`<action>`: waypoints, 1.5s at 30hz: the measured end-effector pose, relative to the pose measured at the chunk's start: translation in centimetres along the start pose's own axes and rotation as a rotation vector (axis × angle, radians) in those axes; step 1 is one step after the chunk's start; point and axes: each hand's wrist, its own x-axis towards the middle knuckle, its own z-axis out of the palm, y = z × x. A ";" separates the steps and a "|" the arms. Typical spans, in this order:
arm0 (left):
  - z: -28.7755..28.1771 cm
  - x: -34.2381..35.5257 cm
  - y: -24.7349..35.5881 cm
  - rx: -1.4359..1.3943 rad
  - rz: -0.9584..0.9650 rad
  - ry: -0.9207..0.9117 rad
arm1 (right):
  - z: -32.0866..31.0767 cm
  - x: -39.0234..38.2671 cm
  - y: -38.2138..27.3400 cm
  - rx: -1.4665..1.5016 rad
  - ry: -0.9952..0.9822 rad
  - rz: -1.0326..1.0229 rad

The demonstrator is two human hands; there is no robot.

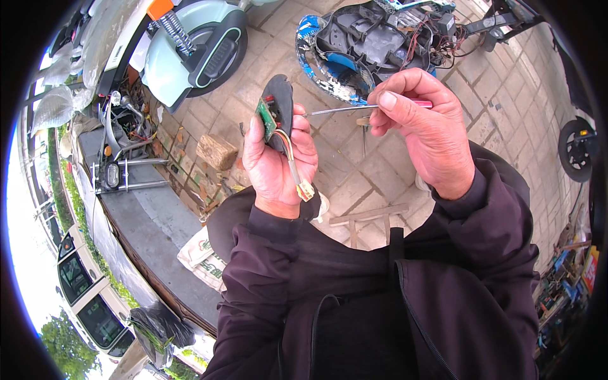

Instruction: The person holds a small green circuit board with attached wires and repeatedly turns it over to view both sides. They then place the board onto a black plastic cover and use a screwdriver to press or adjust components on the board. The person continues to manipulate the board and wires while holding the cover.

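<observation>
My left hand (276, 174) is closed around a dark oval plastic housing (283, 96) with a green circuit board (266, 119) on its left side. From the board a bundle of coloured wires (292, 161) hangs over my palm, ending in a pale connector plug (306, 190). My right hand (436, 130) pinches a thin screwdriver (342, 109) with a red handle, held nearly level. Its tip points left, close to the fingers of my left hand and the housing's edge; whether it touches anything is hard to tell.
Beyond my hands lie a blue-and-black scooter body shell (354, 50) with loose wiring and a pale green wheel cover (190, 54) with an orange-topped spring. A wood block (216, 152) rests on the paving. A grey bench (155, 221) runs along the left; a wheel (576, 149) stands far right.
</observation>
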 end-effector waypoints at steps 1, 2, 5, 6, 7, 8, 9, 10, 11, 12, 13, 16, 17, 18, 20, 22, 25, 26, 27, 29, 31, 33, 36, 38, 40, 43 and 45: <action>0.0 0.0 0.0 -0.011 0.003 0.004 | 0.0 0.0 0.0 -0.003 0.003 0.004; 0.0 0.0 -0.1 -0.010 0.008 0.004 | 0.0 0.0 0.0 0.004 0.003 0.002; -0.1 0.1 -0.1 -0.011 0.003 0.004 | -0.1 0.0 0.2 -0.005 0.004 -0.002; -0.1 0.1 0.0 0.000 0.003 0.003 | -0.1 0.0 0.2 -0.004 0.003 0.001; -0.1 0.1 0.0 -0.016 -0.007 0.008 | -0.1 0.0 0.3 -0.002 0.003 0.003; -0.1 0.1 0.0 -0.020 -0.013 0.011 | -0.1 0.0 0.3 0.011 -0.002 -0.004; -0.1 0.1 0.0 -0.008 -0.019 0.007 | 0.0 0.0 0.4 -0.004 0.008 -0.008; 0.0 0.1 0.0 -0.021 -0.011 0.021 | 0.2 0.0 0.6 -0.008 0.013 -0.021; 0.0 0.1 0.0 -0.019 -0.003 0.028 | 0.3 0.0 0.6 -0.012 0.026 -0.030; 0.0 0.1 0.0 -0.002 0.009 0.033 | 0.4 -0.1 0.6 -0.036 0.021 -0.001; 0.0 0.1 0.0 -0.003 0.017 0.045 | 0.5 -0.3 0.5 -0.060 0.024 0.033; -0.1 0.2 0.0 0.034 0.044 0.073 | 0.1 -0.6 -0.4 -0.215 0.040 0.190; -0.1 0.2 0.0 0.042 0.047 0.081 | 0.0 -0.7 -0.6 -0.291 0.043 0.236; -0.1 0.2 0.1 0.049 0.051 0.088 | -0.1 -0.6 -0.5 -0.216 0.044 0.228; -0.2 0.2 0.1 0.014 0.013 0.080 | 0.1 -0.5 0.0 -0.111 0.046 0.194; -0.2 0.2 0.2 -0.005 0.006 0.064 | 0.0 -0.4 0.5 -0.048 0.009 0.162; -0.3 0.2 0.4 -0.009 0.018 0.029 | -0.1 -0.4 1.1 -0.022 0.000 0.173; -0.3 0.2 0.4 -0.011 0.009 0.020 | -0.1 -0.4 1.2 -0.020 -0.004 0.179; -0.3 0.2 0.5 -0.014 -0.001 0.012 | -0.2 -0.3 1.3 -0.017 -0.003 0.196; -0.4 0.2 0.5 -0.031 -0.007 0.000 | -0.3 -0.2 1.3 -0.017 -0.010 0.215; -0.4 0.1 0.6 -0.031 -0.005 -0.007 | -0.3 -0.2 1.4 -0.024 -0.023 0.202; -0.3 0.0 0.6 -0.002 0.006 -0.008 | -0.3 -0.2 1.4 -0.031 -0.024 0.194; -0.2 -0.2 0.7 0.041 0.041 0.023 | -0.3 -0.2 1.4 -0.031 -0.017 0.193; -0.1 -0.2 0.7 0.037 0.035 -0.003 | -0.4 -0.1 1.4 -0.021 -0.026 0.191; -0.1 -0.1 0.7 0.035 0.034 -0.017 | -0.4 -0.1 1.4 -0.012 -0.015 0.199; -0.1 -0.1 0.7 0.025 0.035 -0.025 | -0.4 -0.1 1.4 0.001 -0.009 0.202; 0.0 -0.1 0.7 0.036 0.039 -0.033 | -0.4 -0.1 1.4 0.006 -0.009 0.202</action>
